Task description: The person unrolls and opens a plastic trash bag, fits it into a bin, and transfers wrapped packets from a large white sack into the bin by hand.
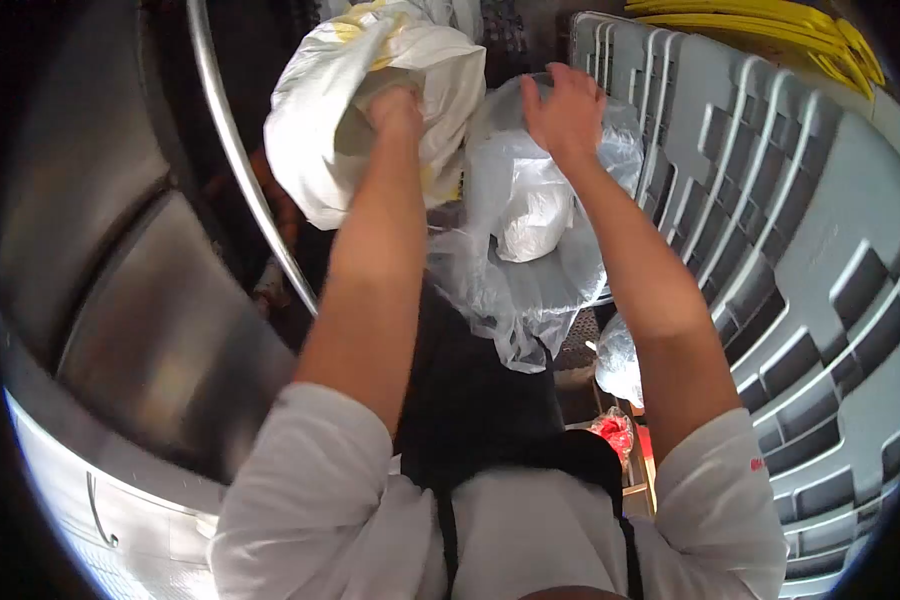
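My left hand (395, 108) reaches into the mouth of a white woven sack (305, 130) with yellow marks at its rim; its fingers point down into the sack and are hidden. To the right, a clear plastic bag (490, 150) lines what looks like a round container. Inside that bag lies a white plastic-wrapped bundle (535, 220). My right hand (568, 112) is at the far rim of the clear bag, thumb held apart from the fingers, with nothing visible in it.
Grey plastic crates (760, 210) stand along the right side. A curved metal rail (235, 140) and a steel panel (180, 340) are on the left. Yellow strips (770, 22) lie at the top right. A clear bag with white contents (620, 365) and a red packet (613, 432) sit lower down.
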Motion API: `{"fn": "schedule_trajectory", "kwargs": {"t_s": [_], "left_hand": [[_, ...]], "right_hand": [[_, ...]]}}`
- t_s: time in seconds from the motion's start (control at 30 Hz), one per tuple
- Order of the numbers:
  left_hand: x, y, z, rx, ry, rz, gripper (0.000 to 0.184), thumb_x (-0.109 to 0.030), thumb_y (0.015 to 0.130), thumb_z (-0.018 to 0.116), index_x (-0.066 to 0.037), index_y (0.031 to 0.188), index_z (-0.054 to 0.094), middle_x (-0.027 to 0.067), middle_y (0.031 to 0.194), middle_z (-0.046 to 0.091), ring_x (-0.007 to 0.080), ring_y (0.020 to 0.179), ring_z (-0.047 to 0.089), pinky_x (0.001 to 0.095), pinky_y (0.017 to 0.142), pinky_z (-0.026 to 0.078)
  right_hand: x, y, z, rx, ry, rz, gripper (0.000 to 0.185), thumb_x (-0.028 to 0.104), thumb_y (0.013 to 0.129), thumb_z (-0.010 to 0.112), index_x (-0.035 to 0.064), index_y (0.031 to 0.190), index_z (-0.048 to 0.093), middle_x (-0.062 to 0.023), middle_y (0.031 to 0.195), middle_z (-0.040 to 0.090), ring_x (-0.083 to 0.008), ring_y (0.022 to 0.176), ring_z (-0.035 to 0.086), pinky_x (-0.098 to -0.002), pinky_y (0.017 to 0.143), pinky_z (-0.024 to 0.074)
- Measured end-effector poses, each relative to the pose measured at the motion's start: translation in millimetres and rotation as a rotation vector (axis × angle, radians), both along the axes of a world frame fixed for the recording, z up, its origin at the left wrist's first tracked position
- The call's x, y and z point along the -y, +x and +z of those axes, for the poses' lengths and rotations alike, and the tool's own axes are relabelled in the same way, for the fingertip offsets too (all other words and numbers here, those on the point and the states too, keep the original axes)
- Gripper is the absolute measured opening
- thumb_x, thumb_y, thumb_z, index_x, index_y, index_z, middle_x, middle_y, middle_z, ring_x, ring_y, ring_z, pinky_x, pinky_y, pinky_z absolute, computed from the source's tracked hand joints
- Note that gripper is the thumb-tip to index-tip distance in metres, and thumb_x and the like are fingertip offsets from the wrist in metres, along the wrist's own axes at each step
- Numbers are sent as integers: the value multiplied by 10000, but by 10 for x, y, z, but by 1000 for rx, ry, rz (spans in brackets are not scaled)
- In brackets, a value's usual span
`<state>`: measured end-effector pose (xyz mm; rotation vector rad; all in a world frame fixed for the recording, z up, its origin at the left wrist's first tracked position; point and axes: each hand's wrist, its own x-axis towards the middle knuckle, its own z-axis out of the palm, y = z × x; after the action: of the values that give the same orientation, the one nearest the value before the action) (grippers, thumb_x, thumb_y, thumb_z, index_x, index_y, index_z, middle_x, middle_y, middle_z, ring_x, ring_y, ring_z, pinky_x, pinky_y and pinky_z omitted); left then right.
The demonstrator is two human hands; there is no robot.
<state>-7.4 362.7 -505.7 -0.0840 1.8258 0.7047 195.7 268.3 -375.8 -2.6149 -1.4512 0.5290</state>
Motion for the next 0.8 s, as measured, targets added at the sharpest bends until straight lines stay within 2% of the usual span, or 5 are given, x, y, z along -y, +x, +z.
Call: {"fn": "schedule_trajectory", "kwargs": {"t_s": [0.1,0.27,0.37,0.47,0.8], "left_hand": [[-188,-103,-713,-81,-58,-44,303,-105,867,547,125,1060,590,187,980,684,265,891,666,378,776,536],[-422,-225,-1620,-77,-56,-162,310,-119,866,550,121,1058,592,192,983,683,275,897,665,384,780,535],[-352,-271,-1951,-49,-49,-225,315,-127,866,551,119,1058,594,195,985,683,280,900,664,388,783,534],[-271,-235,-2003,-60,-32,-262,319,-135,866,553,117,1057,595,199,987,682,286,903,664,392,786,534],[-430,-141,-1557,-85,24,-374,334,-162,865,558,110,1054,600,209,992,681,305,914,662,404,795,531]], "right_hand": [[-61,2,98,-69,-83,-20,492,445,899,574,47,1185,609,-160,1199,611,-318,1246,473,-519,1090,282],[-58,10,58,-36,37,37,435,369,853,666,36,1131,633,-151,1138,628,-326,1192,508,-497,1045,322],[-22,33,-2,-7,86,59,430,356,828,707,32,1102,641,-141,1080,636,-331,1155,529,-489,1006,350],[-17,23,-21,-7,92,69,441,374,824,712,33,1094,640,-139,1070,634,-335,1146,534,-486,996,359],[-31,6,45,4,73,78,440,386,830,704,56,1111,628,-133,1079,624,-332,1120,545,-482,983,369]]}}
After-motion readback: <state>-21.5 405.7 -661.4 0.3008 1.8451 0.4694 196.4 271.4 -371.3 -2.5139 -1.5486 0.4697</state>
